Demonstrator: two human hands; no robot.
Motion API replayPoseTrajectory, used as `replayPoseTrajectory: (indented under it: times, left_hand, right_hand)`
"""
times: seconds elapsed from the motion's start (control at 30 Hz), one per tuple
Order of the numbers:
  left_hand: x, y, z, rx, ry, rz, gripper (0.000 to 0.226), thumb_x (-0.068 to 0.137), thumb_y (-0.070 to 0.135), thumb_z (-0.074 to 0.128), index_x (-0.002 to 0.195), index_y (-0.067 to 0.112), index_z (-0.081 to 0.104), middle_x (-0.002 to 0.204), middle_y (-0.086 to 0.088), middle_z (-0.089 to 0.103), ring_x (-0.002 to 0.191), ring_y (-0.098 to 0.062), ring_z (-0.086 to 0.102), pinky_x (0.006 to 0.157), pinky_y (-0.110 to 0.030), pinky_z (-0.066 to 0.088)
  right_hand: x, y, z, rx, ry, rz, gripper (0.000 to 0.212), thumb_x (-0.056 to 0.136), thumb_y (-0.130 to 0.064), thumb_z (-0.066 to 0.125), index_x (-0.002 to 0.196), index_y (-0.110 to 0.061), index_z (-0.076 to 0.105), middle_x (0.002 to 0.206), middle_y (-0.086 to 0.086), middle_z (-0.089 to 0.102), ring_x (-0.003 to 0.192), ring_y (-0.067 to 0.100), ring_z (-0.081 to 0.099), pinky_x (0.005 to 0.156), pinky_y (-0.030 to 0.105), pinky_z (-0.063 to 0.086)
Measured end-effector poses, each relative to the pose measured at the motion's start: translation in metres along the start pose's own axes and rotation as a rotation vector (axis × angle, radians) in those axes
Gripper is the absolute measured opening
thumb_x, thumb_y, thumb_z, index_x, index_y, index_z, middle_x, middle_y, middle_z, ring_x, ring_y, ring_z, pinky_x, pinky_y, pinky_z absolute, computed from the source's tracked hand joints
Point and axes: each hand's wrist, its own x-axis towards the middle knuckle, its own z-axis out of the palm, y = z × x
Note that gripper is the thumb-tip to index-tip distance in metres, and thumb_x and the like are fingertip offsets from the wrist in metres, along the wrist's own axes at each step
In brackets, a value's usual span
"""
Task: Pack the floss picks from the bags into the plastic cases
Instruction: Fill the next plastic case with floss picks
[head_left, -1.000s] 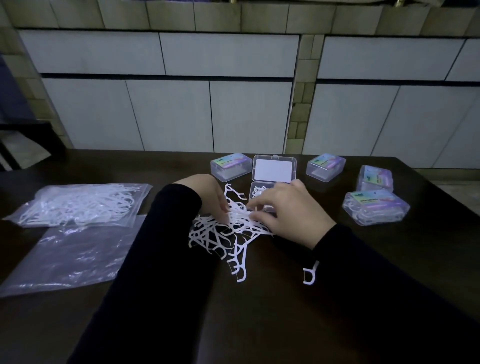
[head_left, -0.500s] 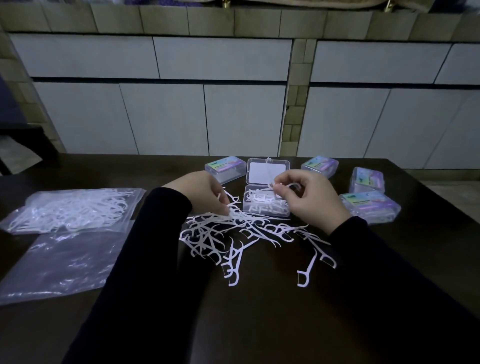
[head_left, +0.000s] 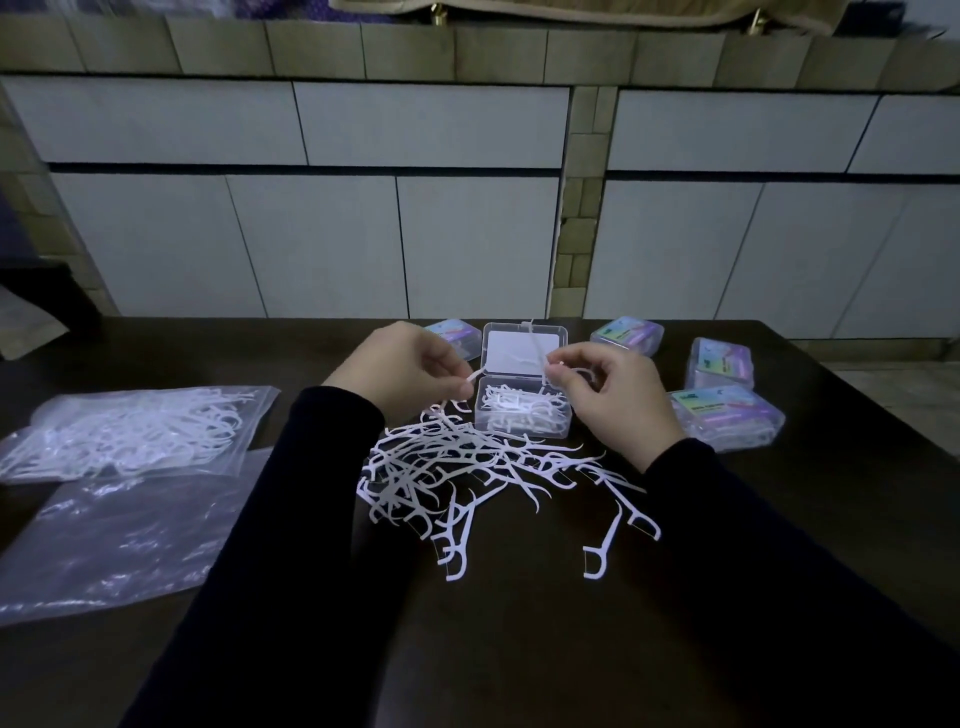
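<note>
Spilling is the risk: loose floss picks (head_left: 467, 478) cover the table (head_left: 519, 649) before the part-filled open case (head_left: 524, 415); left hand (head_left: 400, 374) and right hand (head_left: 608, 389) each pinch picks that may snag or drop

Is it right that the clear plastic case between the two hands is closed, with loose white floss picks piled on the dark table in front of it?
Not quite. The head view shows the clear plastic case open, its lid raised, white floss picks inside and piled before it.
</note>
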Motion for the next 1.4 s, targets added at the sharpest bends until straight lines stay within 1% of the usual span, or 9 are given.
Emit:
replayPoseTrajectory:
  times: [0.13,0.3,0.47,0.63,0.8,0.97,1.1,1.23,1.4]
  left_hand:
    - [0.004,0.007,0.012,-0.042,0.222,0.052,0.008,0.081,0.032,0.074,0.077,0.032,0.068,0.067,0.016,0.063,0.056,0.007,0.052,0.055,-0.007,0.035]
    - [0.009,0.011,0.034,-0.131,0.348,0.088,0.009,0.084,0.033,0.071,0.076,0.034,0.066,0.075,0.018,0.064,0.060,0.008,0.049,0.061,-0.012,0.033]
    - [0.013,0.011,0.058,-0.237,0.357,0.119,0.001,0.084,0.028,0.071,0.084,0.027,0.072,0.082,0.013,0.068,0.076,-0.002,0.061,0.075,-0.028,0.052]
    - [0.017,0.009,0.065,-0.183,0.460,0.183,0.009,0.089,0.027,0.066,0.094,0.023,0.073,0.090,0.011,0.069,0.081,-0.009,0.063,0.076,-0.036,0.054]
    - [0.021,0.005,0.075,0.088,0.314,0.210,0.017,0.093,0.032,0.059,0.102,0.029,0.073,0.100,0.011,0.070,0.090,-0.009,0.059,0.074,-0.029,0.049]
    - [0.018,0.013,0.079,0.206,0.225,0.323,0.032,0.092,0.015,0.051,0.113,0.030,0.069,0.116,0.011,0.065,0.101,-0.013,0.049,0.085,-0.028,0.045]
    - [0.015,0.026,0.084,0.326,0.003,0.393,0.042,0.092,0.015,0.045,0.126,0.034,0.061,0.132,0.016,0.056,0.091,-0.011,0.034,0.077,-0.023,0.031]
    - [0.015,0.025,0.082,0.364,0.033,0.380,0.041,0.092,0.019,0.044,0.124,0.037,0.062,0.130,0.018,0.058,0.089,-0.012,0.036,0.078,-0.026,0.037]
    - [0.016,0.020,0.077,0.294,0.058,0.237,0.035,0.090,0.030,0.049,0.120,0.040,0.063,0.115,0.003,0.060,0.105,-0.016,0.046,0.090,-0.032,0.043]
  right_hand:
    - [0.001,0.003,0.001,-0.138,-0.015,-0.012,0.014,0.092,-0.035,0.061,0.103,-0.033,0.071,0.097,-0.020,0.065,0.089,-0.006,0.046,0.103,0.040,0.033]
    - [0.001,0.003,0.002,-0.267,-0.128,-0.027,0.024,0.093,-0.035,0.061,0.116,-0.035,0.066,0.105,-0.013,0.068,0.093,0.001,0.034,0.096,0.031,0.025]
    - [0.002,0.008,0.005,-0.177,-0.135,0.021,0.026,0.084,-0.045,0.069,0.109,-0.037,0.067,0.104,-0.017,0.068,0.112,0.010,0.051,0.094,0.032,0.024]
    - [0.003,0.013,-0.004,-0.243,-0.184,0.096,0.056,0.076,-0.067,0.063,0.124,-0.038,0.058,0.124,-0.012,0.055,0.118,0.012,0.048,0.104,0.038,0.028]
    - [0.003,0.020,-0.007,-0.234,-0.401,0.171,0.084,0.066,-0.069,0.069,0.140,-0.039,0.042,0.137,-0.004,0.048,0.126,0.017,0.044,0.106,0.049,0.037]
    - [0.003,0.024,-0.006,-0.178,-0.453,0.160,0.085,0.065,-0.069,0.068,0.141,-0.039,0.043,0.140,-0.008,0.050,0.128,0.015,0.045,0.107,0.052,0.035]
    - [0.003,0.028,-0.006,-0.120,-0.443,0.147,0.097,0.051,-0.076,0.058,0.139,-0.037,0.046,0.134,-0.008,0.054,0.122,0.014,0.048,0.105,0.052,0.037]
    - [0.004,0.030,-0.005,-0.112,-0.442,0.155,0.100,0.050,-0.078,0.058,0.140,-0.037,0.045,0.136,-0.008,0.053,0.125,0.014,0.047,0.107,0.052,0.035]
    - [0.004,0.032,-0.005,-0.129,-0.442,0.167,0.100,0.052,-0.081,0.058,0.141,-0.039,0.042,0.136,-0.009,0.051,0.127,0.015,0.044,0.108,0.053,0.034]
